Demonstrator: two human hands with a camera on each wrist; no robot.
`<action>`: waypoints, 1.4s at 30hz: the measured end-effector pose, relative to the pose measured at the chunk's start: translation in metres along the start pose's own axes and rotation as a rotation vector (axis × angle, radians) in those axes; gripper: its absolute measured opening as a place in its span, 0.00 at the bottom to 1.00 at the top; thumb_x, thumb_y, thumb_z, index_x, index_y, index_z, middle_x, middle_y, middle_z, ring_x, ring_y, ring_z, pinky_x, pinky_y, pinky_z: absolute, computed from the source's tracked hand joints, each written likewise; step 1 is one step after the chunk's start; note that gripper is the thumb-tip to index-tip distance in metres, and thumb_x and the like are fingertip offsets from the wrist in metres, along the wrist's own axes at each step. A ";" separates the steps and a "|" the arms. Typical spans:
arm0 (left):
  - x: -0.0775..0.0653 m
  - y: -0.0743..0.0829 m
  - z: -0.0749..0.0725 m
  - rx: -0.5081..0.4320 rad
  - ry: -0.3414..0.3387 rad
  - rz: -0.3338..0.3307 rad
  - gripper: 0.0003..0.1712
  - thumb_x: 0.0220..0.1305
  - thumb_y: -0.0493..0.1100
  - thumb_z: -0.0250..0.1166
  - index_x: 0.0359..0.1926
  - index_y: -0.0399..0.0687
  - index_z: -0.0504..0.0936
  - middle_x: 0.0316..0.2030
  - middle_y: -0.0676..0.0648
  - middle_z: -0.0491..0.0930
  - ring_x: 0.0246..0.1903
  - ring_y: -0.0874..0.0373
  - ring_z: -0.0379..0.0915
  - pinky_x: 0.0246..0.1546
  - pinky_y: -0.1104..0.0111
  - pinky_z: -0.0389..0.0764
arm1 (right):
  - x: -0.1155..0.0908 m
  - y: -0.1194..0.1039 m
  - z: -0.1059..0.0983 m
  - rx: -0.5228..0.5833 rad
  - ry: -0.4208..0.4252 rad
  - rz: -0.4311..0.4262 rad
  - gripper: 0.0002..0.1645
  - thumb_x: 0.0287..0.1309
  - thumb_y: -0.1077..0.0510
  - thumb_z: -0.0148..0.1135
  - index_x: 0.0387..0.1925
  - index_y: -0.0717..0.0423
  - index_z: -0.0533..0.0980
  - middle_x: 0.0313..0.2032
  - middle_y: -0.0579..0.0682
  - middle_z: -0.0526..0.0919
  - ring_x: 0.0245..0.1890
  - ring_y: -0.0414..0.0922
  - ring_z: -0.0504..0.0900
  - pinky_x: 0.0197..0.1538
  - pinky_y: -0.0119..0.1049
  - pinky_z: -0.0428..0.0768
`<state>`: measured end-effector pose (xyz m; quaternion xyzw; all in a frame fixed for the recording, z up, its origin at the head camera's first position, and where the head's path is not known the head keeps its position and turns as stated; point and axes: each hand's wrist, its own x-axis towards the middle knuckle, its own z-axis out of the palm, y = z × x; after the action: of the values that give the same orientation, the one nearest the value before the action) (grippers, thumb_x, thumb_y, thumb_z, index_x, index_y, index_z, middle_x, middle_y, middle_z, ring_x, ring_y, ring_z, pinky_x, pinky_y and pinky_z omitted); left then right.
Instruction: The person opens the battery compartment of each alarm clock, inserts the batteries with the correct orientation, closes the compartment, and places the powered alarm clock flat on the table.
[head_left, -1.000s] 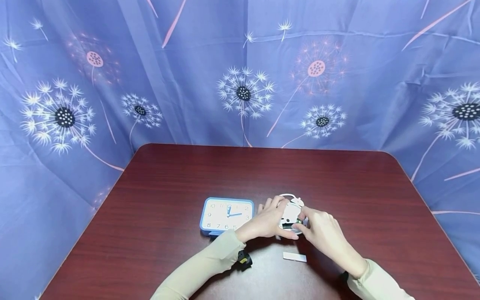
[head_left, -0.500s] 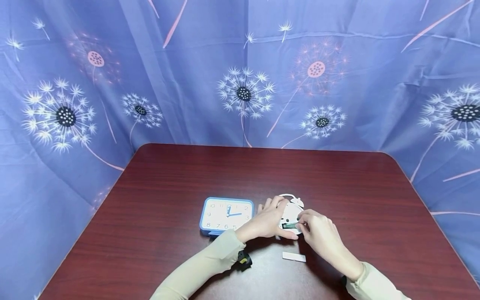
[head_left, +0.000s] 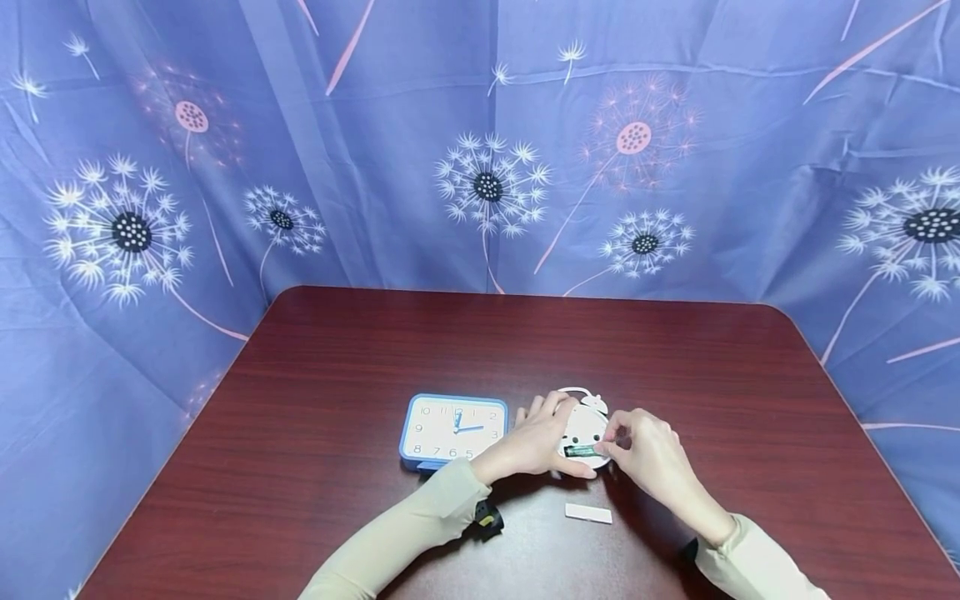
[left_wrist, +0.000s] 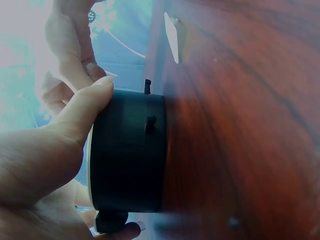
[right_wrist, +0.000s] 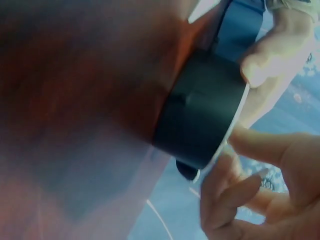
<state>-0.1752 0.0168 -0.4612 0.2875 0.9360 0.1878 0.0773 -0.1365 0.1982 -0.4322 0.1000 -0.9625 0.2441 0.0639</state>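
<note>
A round twin-bell alarm clock (head_left: 583,419) lies face down, its white back and battery compartment upward. Its side (left_wrist: 127,150) looks dark in the left wrist view. My left hand (head_left: 534,443) grips the clock's left part, thumb along the near rim. A green battery (head_left: 580,451) lies at the compartment, its right end at my fingertips. My right hand (head_left: 651,454) pinches at that end with thumb and forefinger, close to the clock's right rim. In the right wrist view the clock's body (right_wrist: 200,110) hides the battery.
A blue rectangular clock (head_left: 454,430) with a white dial stands left of my left hand. One small white cover (head_left: 588,513) lies on the dark red table (head_left: 360,350) in front of the round clock. Behind the table hangs a blue dandelion curtain (head_left: 420,100).
The green battery has gone from between my right fingers down into the compartment area. My right hand has shifted slightly rightward to its end. My left hand stays put on the clock.
</note>
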 end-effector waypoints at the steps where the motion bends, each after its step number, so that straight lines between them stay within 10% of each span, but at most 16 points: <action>1: 0.000 0.000 0.000 0.003 0.000 0.000 0.54 0.42 0.71 0.71 0.66 0.54 0.62 0.66 0.51 0.61 0.55 0.55 0.63 0.40 0.70 0.60 | 0.001 0.001 -0.001 -0.006 -0.022 0.023 0.16 0.43 0.54 0.76 0.25 0.51 0.74 0.20 0.45 0.73 0.20 0.41 0.69 0.25 0.37 0.66; 11: -0.001 0.003 -0.001 -0.012 0.007 -0.010 0.54 0.42 0.69 0.73 0.66 0.53 0.62 0.66 0.50 0.60 0.55 0.55 0.62 0.40 0.70 0.60 | 0.015 0.005 -0.007 0.122 -0.361 0.109 0.24 0.53 0.55 0.69 0.45 0.68 0.74 0.16 0.43 0.81 0.16 0.38 0.80 0.34 0.40 0.77; 28: 0.000 0.001 0.002 0.006 0.014 0.000 0.54 0.42 0.70 0.72 0.66 0.53 0.62 0.66 0.51 0.61 0.55 0.55 0.62 0.40 0.70 0.59 | 0.014 0.012 -0.007 0.190 -0.399 0.063 0.09 0.62 0.62 0.58 0.41 0.64 0.76 0.15 0.47 0.81 0.16 0.41 0.78 0.22 0.33 0.73; 42: 0.001 0.000 0.002 0.024 0.006 -0.001 0.55 0.42 0.72 0.71 0.67 0.54 0.61 0.66 0.52 0.60 0.55 0.56 0.62 0.39 0.71 0.59 | 0.002 0.003 -0.012 0.012 -0.025 -0.085 0.04 0.51 0.64 0.67 0.29 0.53 0.84 0.21 0.42 0.79 0.20 0.34 0.68 0.25 0.31 0.67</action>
<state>-0.1758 0.0179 -0.4631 0.2872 0.9386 0.1773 0.0714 -0.1382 0.2065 -0.4226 0.1443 -0.9566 0.2457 0.0616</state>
